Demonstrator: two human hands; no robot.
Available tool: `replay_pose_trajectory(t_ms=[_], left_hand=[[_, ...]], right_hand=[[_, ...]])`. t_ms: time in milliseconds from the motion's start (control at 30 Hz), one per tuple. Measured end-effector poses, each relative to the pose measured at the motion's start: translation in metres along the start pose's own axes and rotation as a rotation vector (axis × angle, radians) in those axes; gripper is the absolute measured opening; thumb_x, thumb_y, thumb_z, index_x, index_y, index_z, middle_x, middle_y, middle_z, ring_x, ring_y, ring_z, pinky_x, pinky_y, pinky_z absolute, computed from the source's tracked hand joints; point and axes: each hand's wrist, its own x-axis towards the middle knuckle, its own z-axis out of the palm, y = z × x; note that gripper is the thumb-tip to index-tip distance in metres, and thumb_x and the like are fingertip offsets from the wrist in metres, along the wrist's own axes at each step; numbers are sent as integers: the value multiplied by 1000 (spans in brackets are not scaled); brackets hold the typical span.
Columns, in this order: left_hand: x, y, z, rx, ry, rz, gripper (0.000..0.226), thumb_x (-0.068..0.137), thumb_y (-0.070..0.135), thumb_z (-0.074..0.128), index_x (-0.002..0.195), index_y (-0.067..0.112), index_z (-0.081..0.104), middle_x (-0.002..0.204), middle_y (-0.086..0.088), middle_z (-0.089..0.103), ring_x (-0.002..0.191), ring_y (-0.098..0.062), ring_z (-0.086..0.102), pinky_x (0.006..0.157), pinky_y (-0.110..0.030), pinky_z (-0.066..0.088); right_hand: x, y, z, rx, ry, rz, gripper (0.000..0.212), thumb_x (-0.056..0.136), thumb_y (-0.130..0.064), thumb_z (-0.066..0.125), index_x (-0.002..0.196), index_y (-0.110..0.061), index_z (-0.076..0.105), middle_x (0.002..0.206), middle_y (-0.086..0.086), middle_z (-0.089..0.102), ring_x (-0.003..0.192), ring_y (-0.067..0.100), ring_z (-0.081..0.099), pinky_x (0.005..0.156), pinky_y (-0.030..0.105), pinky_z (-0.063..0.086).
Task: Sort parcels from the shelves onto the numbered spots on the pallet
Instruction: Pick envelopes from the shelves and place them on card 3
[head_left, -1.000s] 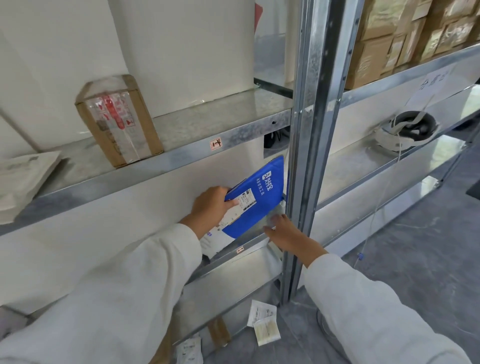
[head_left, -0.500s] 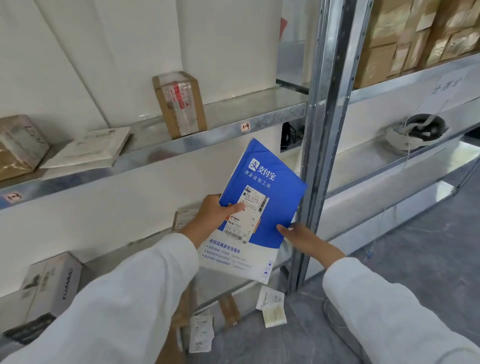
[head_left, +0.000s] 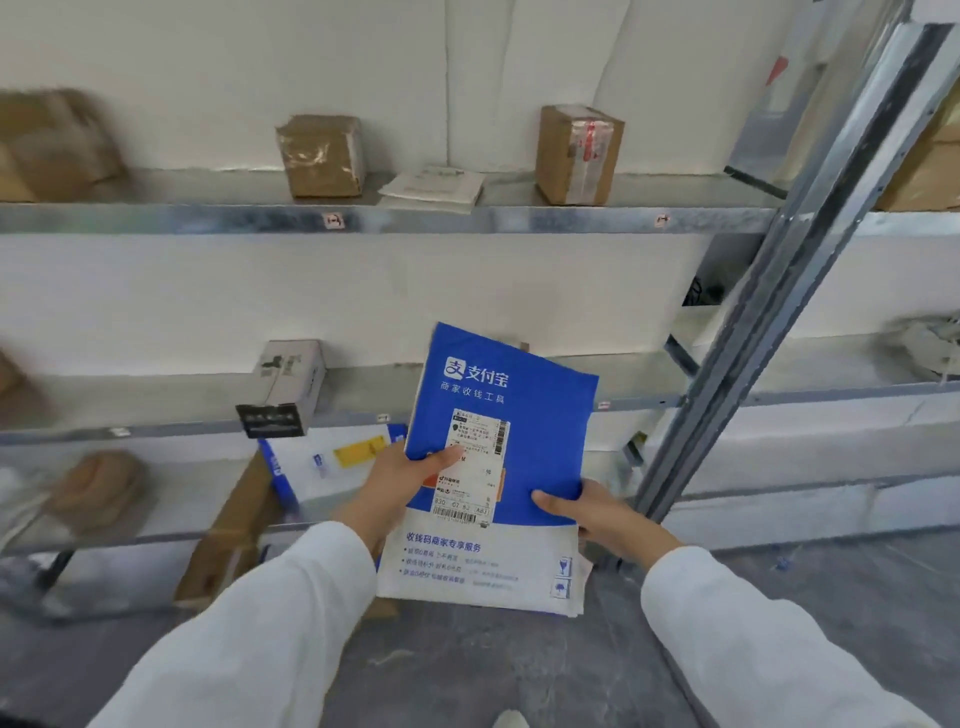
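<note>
- The blue-and-white parcel (head_left: 545, 415) is off the shelves (head_left: 467, 218) and held upright before them.
- The left hand (head_left: 400, 483) pinches its left edge; the right hand (head_left: 597, 512) grips its right edge.
- The pallet is not in view, so placement is judged pending; cardboard boxes (head_left: 579, 156) on the shelves await sorting.

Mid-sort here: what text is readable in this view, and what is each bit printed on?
"支付宝": top of the blue mailer, beside its logo.
"商家收钱工具": the same mailer, just below that.
"收钱码商家专享服务": heading on the mailer's white lower band.
Too small to read: the shipping label stuck on the mailer, and the bullet lines under the heading.
Blurred, unreadable: the shelf tags and the black label on the white box.
</note>
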Motion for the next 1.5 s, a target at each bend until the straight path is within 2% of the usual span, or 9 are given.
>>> replay_pose_trajectory(t_ms=[100,367,467,667,767,867,1100,1333,1500], left_hand=[[-35,-17,-56,-20,149,3,27,78,27,78,101,17,66,90,-3,76,76,-21,74,64,-35,59],[-126,-35,-203,7,533,86,32,78,36,77,102,19,63,89,2,75,73,-17,74,65,-36,60],[-162,-50,-251,7,717,107,45,76,43,77,106,14,60,96,0,73,81,-18,72,74,-40,60],[-227,-80,-327,-126,992,41,24,92,27,62,104,7,68,98,-5,73,75,-16,70,58,-25,52],[-250,-101,-361,-124,1106,17,11,94,19,59,101,17,67,99,-3,72,76,-14,69,66,-29,56],[-263,-117,-391,-199,1213,-17,8,91,21,63,96,22,70,99,-6,74,84,-24,72,81,-45,57],[-276,-122,-454,-305,1451,-107,13,91,22,64,94,11,69,87,-4,73,75,-21,71,69,-37,59],[-279,-130,-516,-369,1618,-111,11,89,25,66,89,14,70,89,-5,75,79,-25,73,78,-48,59],[-296,-141,-549,-366,1712,-126,14,91,23,64,89,11,71,87,-6,75,79,-25,72,78,-48,58]], right_hand=[[0,-22,57,-115,-129,12,53,74,-41,78,119,-20,59,110,-6,72,98,15,71,82,32,57],[1,-89,222,-201,-254,-121,47,76,-33,80,115,-18,57,95,-3,73,68,12,73,48,24,55],[3,-107,285,-250,-285,-170,61,68,-46,83,115,-18,56,97,-1,74,74,19,74,62,34,60],[14,-131,406,-236,-353,-213,77,61,-59,81,117,-13,54,102,3,71,77,25,72,65,37,59],[23,-134,467,-287,-444,-206,61,76,-54,72,116,-15,50,102,3,69,76,22,69,58,31,55],[36,-137,520,-318,-576,-182,66,74,-53,75,122,-15,50,104,4,71,81,26,73,73,43,60],[70,-169,636,-348,-737,-135,71,81,-31,76,135,-12,33,119,8,60,83,22,67,61,33,54],[96,-198,731,-546,-863,-258,35,90,-24,67,114,-14,44,111,2,60,89,21,62,77,37,52],[94,-188,793,-609,-940,-260,42,89,-26,66,124,-13,46,117,6,64,96,25,67,87,48,55]])
